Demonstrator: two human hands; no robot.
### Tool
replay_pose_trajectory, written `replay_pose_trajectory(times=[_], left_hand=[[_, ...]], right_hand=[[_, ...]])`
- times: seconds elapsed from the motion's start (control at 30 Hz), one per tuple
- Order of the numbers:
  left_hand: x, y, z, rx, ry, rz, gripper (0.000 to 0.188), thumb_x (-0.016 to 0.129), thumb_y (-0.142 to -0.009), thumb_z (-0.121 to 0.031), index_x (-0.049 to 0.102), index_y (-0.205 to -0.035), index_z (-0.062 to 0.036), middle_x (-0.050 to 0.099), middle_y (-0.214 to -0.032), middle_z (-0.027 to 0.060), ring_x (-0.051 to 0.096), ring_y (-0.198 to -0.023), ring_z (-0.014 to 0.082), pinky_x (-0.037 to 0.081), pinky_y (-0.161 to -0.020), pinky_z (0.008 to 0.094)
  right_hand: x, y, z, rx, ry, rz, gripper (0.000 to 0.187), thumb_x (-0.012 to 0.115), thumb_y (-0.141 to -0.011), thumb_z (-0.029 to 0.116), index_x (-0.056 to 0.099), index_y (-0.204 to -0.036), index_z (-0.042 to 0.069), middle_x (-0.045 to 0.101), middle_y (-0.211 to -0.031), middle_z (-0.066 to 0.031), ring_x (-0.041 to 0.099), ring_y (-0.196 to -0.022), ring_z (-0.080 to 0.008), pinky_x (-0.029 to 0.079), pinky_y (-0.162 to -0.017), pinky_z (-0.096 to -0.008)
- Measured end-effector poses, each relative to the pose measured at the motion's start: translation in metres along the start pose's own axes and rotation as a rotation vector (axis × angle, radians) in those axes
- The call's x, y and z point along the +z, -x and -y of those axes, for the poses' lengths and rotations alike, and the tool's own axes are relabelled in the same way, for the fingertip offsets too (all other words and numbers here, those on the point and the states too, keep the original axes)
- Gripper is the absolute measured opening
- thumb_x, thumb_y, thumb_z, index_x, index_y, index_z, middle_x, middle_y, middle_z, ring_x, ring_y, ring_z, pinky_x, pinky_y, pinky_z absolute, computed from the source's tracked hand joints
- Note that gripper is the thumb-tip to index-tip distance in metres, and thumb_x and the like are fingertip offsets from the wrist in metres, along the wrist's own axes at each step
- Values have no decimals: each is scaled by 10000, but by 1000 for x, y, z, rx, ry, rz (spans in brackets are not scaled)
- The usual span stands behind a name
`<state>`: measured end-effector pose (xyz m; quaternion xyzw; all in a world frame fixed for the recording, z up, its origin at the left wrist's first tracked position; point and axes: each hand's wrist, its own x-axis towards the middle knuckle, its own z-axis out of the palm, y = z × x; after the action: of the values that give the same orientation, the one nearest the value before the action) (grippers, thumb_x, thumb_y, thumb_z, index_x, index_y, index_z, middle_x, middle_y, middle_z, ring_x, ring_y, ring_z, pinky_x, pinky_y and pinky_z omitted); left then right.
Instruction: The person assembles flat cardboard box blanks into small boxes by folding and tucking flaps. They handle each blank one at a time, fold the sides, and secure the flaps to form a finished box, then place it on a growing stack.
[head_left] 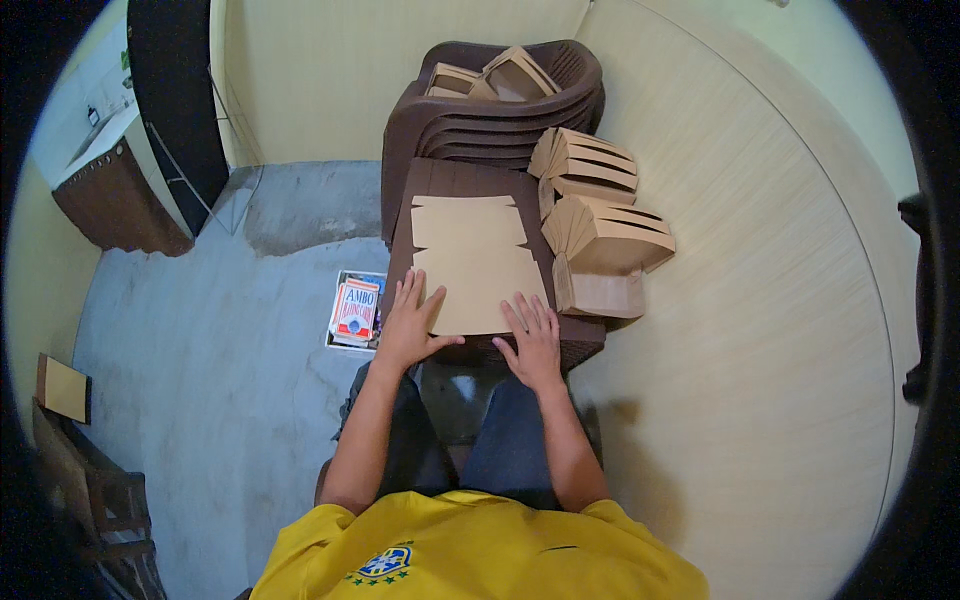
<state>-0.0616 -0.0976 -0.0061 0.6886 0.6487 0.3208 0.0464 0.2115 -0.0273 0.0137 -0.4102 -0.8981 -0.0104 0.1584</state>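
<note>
A flat tan cardboard blank (pixel 475 270) with notches cut in its side edges lies in front of me on the brown seat of a plastic chair stack (pixel 450 180). My left hand (pixel 407 325) rests at its near left corner, fingers spread with the tips on the card. My right hand (pixel 533 342) lies over the near right corner, its fingers also stretched out. Neither hand grips the card. To the right of the blank stand folded cardboard boxes, a nearer one (pixel 610 245) and a farther one (pixel 590 165), both with slotted tops.
More folded cardboard pieces (pixel 515 75) sit at the back of the stacked chairs. On the floor to the left is a white tray (pixel 345 347) holding a card box (pixel 355 308). A wooden wall (pixel 760 250) closes off the right side. Dark furniture (pixel 100 490) stands at the lower left.
</note>
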Motion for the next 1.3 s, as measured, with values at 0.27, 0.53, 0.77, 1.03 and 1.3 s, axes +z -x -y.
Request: replay_pose_trajectory(times=[0.27, 0.53, 0.77, 1.03, 1.3], left_hand=[[-6, -4, 0, -30, 148, 25, 591, 746, -972, -497, 760, -1294, 0, 594, -1562, 188, 290, -1613, 459, 167, -1296, 691], [-6, -8, -16, 118, -62, -265, 179, 725, -976, -181, 805, -1116, -104, 770, -1128, 38, 686, -1195, 271, 338, -1210, 679], [-12, -7, -2, 100, -47, -237, 203, 758, -846, -77, 830, -1024, -143, 720, -925, 41, 724, -908, 265, 599, -801, 430], [-37, -19, -10, -36, 42, -3, 92, 780, -901, -166, 828, -966, -122, 764, -925, 51, 746, -908, 284, 592, -776, 418], [-43, -32, -8, 139, -135, 23, 238, 690, -989, -132, 762, -1215, -155, 727, -1281, 74, 728, -1101, 311, 594, -899, 445]], right_hand=[[-22, -19, -10, -67, -110, 57, 392, 671, -1032, 381, 729, -1383, 216, 697, -1395, -31, 593, -1310, -300, 457, -1056, -540], [-14, -55, -5, -320, -93, -209, 253, 619, -960, 147, 718, -1193, 132, 773, -1196, -95, 745, -1066, -331, 595, -905, -487], [-3, -58, -6, -327, -206, -185, 193, 711, -915, 71, 748, -1103, 96, 783, -1087, -109, 760, -959, -334, 615, -829, -440], [-9, -55, -13, -398, -321, -126, 254, 691, -960, 164, 716, -1212, 144, 764, -1111, -67, 733, -1030, -318, 606, -834, -470], [-2, -70, -15, -419, -71, -76, 313, 642, -914, 84, 757, -1202, 127, 710, -1331, -71, 720, -1132, -313, 612, -902, -471]])
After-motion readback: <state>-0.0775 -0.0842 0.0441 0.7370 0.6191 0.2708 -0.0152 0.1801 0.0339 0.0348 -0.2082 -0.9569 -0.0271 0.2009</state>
